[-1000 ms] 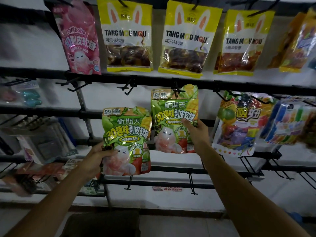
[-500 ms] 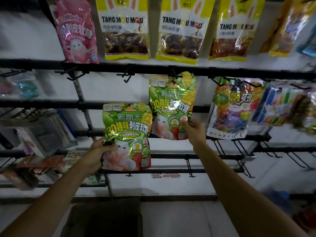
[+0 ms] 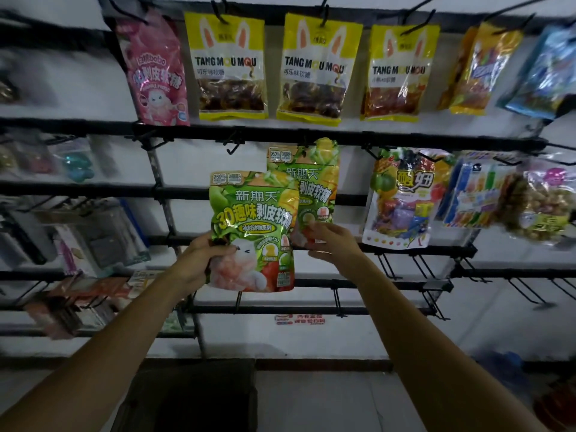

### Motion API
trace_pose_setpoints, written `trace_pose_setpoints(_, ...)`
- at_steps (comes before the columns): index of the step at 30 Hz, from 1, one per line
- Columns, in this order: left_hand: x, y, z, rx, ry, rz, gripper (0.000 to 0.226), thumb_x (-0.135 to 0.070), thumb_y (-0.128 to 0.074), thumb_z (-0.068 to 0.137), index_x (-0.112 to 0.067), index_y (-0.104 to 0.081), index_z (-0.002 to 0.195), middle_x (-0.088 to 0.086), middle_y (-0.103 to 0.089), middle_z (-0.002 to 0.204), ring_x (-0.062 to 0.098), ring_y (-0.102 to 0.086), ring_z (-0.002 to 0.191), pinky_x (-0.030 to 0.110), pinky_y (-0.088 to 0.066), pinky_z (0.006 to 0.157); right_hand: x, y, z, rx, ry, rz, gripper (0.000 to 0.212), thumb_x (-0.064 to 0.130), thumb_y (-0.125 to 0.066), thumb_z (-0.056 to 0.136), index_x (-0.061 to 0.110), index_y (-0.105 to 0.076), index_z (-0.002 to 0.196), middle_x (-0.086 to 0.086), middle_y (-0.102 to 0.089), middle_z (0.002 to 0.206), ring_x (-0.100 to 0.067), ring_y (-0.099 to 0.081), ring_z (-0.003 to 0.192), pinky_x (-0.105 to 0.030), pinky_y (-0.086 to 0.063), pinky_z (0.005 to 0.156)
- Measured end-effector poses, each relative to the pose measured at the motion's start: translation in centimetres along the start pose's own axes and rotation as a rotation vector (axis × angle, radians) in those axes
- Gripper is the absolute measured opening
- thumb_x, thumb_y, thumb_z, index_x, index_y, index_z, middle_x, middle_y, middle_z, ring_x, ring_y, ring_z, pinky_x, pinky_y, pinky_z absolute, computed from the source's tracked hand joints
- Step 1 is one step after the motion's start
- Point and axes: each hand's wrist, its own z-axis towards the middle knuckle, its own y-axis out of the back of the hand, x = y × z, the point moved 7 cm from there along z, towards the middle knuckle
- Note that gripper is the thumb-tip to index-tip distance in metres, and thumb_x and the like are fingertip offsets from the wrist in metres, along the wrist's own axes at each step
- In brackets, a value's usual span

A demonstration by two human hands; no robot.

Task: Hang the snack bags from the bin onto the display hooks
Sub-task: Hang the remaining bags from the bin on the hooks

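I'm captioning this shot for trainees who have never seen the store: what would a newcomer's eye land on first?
The bright green snack bag gripped by the left hand stands out at centre frame. Just right of it, the right hand pinches the bottom of a matching green bag hanging from the middle rail. Above, three yellow bunny-eared bags line the top row.

A single wide-angle view from the person's head faces a black metal display rack (image 3: 311, 139) on a white wall (image 3: 93, 76) straight ahead. It is near enough that the left hand (image 3: 202, 260) and right hand (image 3: 332, 241), rising from the lower corners, reach its middle rails.
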Motion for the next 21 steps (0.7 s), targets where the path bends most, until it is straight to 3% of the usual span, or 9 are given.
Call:
trace_pose_setpoints(2,-0.3,-1.8,-0.4,0.007,-0.014,0.006,0.031,0.01,-0.058,0.084,-0.009,-0.062,0.109,0.004,-0.074,0.086,0.018,-0.07,0.076,0.046,-0.056,0.082,1.1,-1.2,-1.0,0.124,0.025,0.028,0.04,0.042,-0.066,0.092,0.011,-0.064,0.117,-0.009,-0.074,0.107,-0.026,-0.072,0.098,-0.038,-0.059,0.085)
trace_pose_setpoints(5,-0.6,-4.1,-0.9,0.008,-0.037,0.022,0.032,0.012,-0.057,0.083,-0.008,-0.062,0.107,0.003,-0.075,0.087,0.015,-0.07,0.075,0.03,-0.059,0.068,2.9,-2.2,-2.6,0.194,0.039,0.148,0.022,0.029,-0.067,0.093,0.016,-0.066,0.11,-0.001,-0.076,0.101,-0.019,-0.073,0.09,-0.032,-0.058,0.076)
trace_pose_setpoints(10,-0.6,-6.6,-1.9,0.011,-0.059,0.08,0.028,0.003,-0.066,0.081,-0.011,-0.065,0.106,0.001,-0.073,0.087,0.016,-0.066,0.079,0.028,-0.054,0.064,4.0,-0.3,-3.4,0.103,0.151,0.149,0.026,0.019,-0.072,0.089,0.01,-0.07,0.113,-0.009,-0.075,0.11,-0.027,-0.072,0.096,-0.04,-0.059,0.08)
trace_pose_setpoints(13,-1.6,-7.2,-1.7,-0.006,-0.069,0.072,0.04,-0.011,-0.074,0.073,-0.02,-0.066,0.111,0.002,-0.072,0.098,0.018,-0.065,0.088,0.031,-0.05,0.073,4.3,1.0,-3.8,0.084,0.194,0.14,0.026,0.017,-0.072,0.089,0.009,-0.07,0.114,-0.01,-0.075,0.109,-0.03,-0.073,0.097,-0.043,-0.059,0.082)
trace_pose_setpoints(17,-6.0,-7.7,-0.1,-0.073,-0.2,0.097,0.033,-0.013,-0.068,0.085,-0.016,-0.064,0.118,0.001,-0.072,0.097,0.016,-0.067,0.083,0.031,-0.054,0.072,4.5,1.9,-3.8,0.097,0.209,0.1,0.022,0.02,-0.073,0.088,0.013,-0.072,0.109,-0.009,-0.075,0.108,-0.029,-0.072,0.097,-0.04,-0.059,0.079)
trace_pose_setpoints(21,-9.2,-8.7,2.5,-0.112,-0.241,0.168,0.016,-0.013,-0.07,0.085,-0.015,-0.068,0.101,-0.002,-0.072,0.081,0.016,-0.067,0.073,0.027,-0.056,0.065,4.5,2.3,-3.2,0.072,0.209,0.096,0.021,0.019,-0.072,0.088,0.012,-0.072,0.109,-0.008,-0.076,0.106,-0.026,-0.073,0.092,-0.036,-0.058,0.07)
